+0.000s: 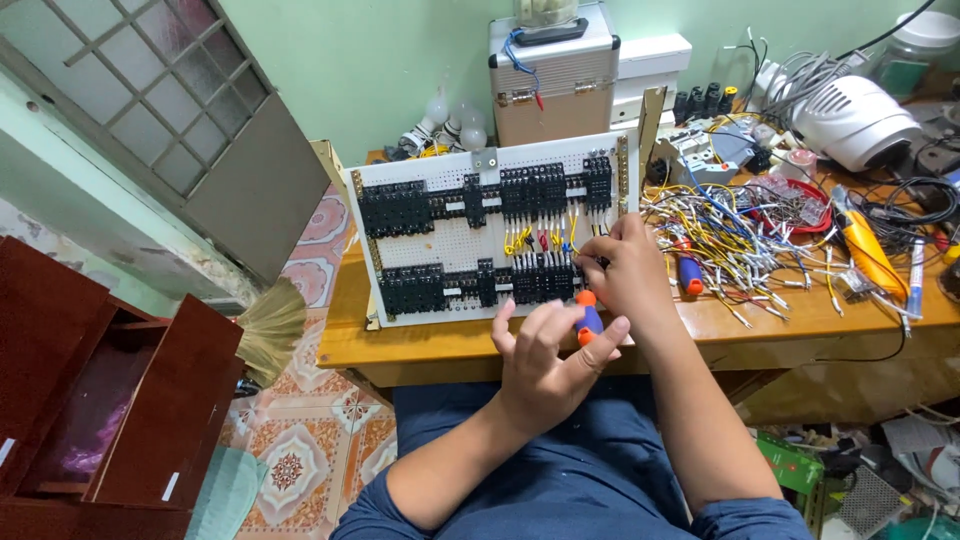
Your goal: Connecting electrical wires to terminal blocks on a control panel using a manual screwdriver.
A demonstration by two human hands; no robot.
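Centre frame: left hand (545,360) loosely curls round the light, rigid, grippy-handled screwdriver (588,317); right hand (628,268) fingers pinch at the terminal board (480,235)

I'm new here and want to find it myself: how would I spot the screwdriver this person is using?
Find the white perforated board on the wooden table. Below its right corner, the left hand cups a screwdriver, the only blue-and-orange handle there.
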